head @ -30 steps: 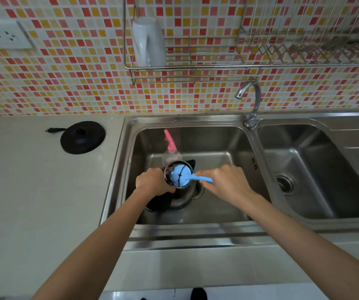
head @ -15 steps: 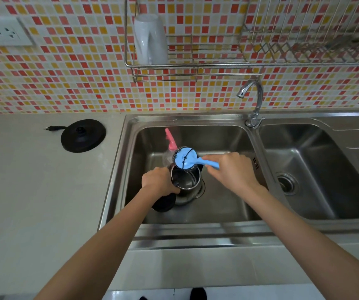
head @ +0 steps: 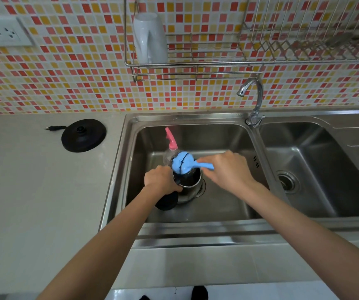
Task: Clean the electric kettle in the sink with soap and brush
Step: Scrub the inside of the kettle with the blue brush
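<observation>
Sink bench, observed from beside the person. The stainless-steel electric kettle with black fittings (head: 191,192) stood in the left basin of the double steel sink (head: 228,138), over the drain, its open mouth facing up; long axis roughly vertical, any lean too slight for me to call. The left hand (head: 161,180) was curled round the kettle's near-left side at the handle, gripping it. The right hand (head: 228,169) was closed round the handle of the pale blue plastic dish brush with a round head (head: 181,163). The brush handle ran roughly left to right, and the head sat over the far edge of the kettle mouth, not down inside it. So the kettle lay between the two hands: left hand touching it, right hand just beside it and reaching it only through the brush. My judgement: the next stroke depends on bringing the head nearer and down through the mouth. A clear spray bottle with a pink trigger (head: 170,142) stood just behind the kettle. The round black kettle base with its plug (head: 83,135) lay on the pale counter, well apart. No brand or label readable; small stamped marks on the basin's right wall were too small to read.
</observation>
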